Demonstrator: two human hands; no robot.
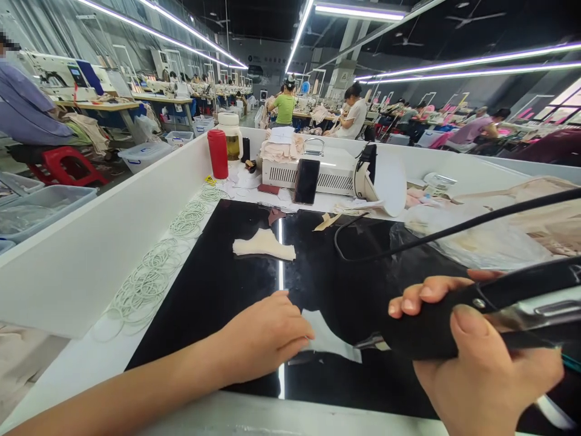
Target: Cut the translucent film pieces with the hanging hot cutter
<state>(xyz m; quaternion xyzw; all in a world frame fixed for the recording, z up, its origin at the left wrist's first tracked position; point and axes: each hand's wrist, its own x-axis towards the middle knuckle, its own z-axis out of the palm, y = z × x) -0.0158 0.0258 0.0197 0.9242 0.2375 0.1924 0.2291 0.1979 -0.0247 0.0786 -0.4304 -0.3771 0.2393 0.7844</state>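
My left hand [272, 330] presses the left end of a white fabric piece [327, 338] with curved edges against a glossy black board [204, 303]. Its fingers are bent and close together, and they hide that part of the fabric. In my right hand [488, 369] is a corded black handheld tool [422, 330], with my fingers and thumb closed around its body. The narrow metal tip of the tool is at the right end of the fabric piece. Farther back on the board lies a cream stack of cut pieces [264, 244], similar in outline.
Light green elastic loops [149, 278] lie along the left edge. Behind the board stand a red bottle [218, 154], a phone [307, 181] and a white vented box [333, 169]. A black cable [454, 229] arches across the right. Low white walls [113, 242] border the table; people sew beyond.
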